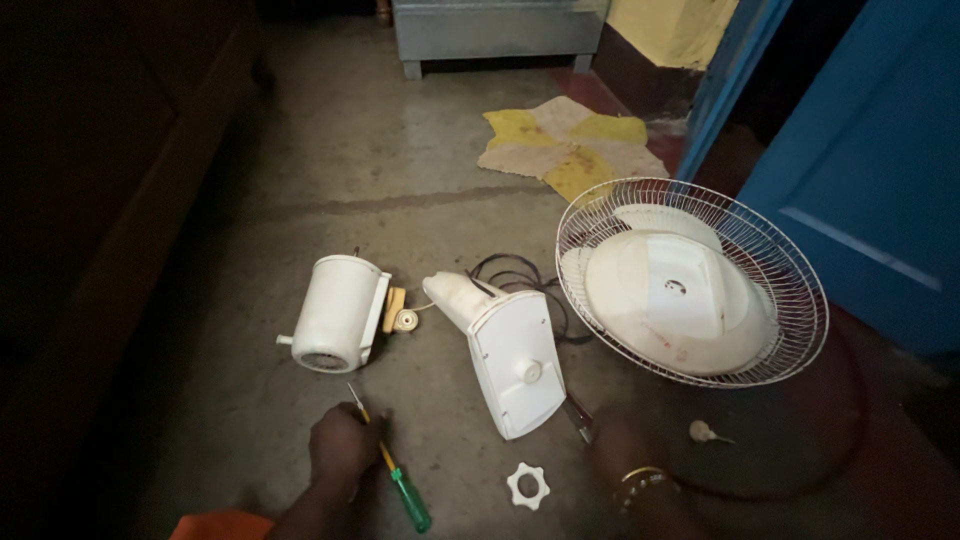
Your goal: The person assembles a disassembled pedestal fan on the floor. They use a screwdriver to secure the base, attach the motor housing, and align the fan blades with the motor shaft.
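Left hand (342, 447): low in the middle of the frame, its grip shut around a screwdriver (392, 465) with a green handle.
Right hand (622, 445): lower right, dark; it seems to touch a thin tool (578, 417), but I cannot tell if its grip holds it.
Floor (400, 150): grey.
White motor case (338, 312): above the left hand.
Fan stand (510, 350): between the hands.
Wire fan guard (692, 282): on the right.
White ring nut (527, 486): bottom middle.

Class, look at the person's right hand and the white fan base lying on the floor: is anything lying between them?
Nothing visible separates them. The right hand rests on the floor right beside the lower edge of the white fan base. The white plastic ring nut lies nearer the camera, off to the side, not between them.
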Demonstrator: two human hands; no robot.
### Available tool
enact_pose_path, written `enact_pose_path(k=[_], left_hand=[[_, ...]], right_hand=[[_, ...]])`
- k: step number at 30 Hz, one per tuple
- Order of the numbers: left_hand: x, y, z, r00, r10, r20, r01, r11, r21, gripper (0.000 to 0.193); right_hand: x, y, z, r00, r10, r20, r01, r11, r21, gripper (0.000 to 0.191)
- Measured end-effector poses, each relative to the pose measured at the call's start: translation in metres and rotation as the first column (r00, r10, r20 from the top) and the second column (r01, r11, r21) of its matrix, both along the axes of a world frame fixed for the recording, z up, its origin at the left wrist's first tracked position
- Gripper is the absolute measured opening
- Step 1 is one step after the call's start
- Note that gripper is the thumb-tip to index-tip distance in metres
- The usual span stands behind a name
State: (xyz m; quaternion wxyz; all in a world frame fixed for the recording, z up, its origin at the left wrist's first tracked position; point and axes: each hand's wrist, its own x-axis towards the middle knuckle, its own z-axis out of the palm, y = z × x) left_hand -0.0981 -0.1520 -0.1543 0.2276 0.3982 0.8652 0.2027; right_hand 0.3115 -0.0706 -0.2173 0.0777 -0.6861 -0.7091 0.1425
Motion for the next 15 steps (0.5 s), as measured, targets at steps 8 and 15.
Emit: enact_pose_path(k=[8,15], left_hand=[[0.017,-0.006,-0.001,0.995,-0.072,-0.065,0.078,0.993,0.093,0.042],[0.114,-0.028,0.017,0.782,-0.623,0.017,0.586,0.745,0.318,0.038]], right_hand=[[-0.012,-0.009,0.012,0.999,0.03,0.018,-0.03,0.999,-0.019,0.026],[0.001,-0.001,0.012,0.997,0.008,0.08,0.007,0.981,-0.193,0.024]])
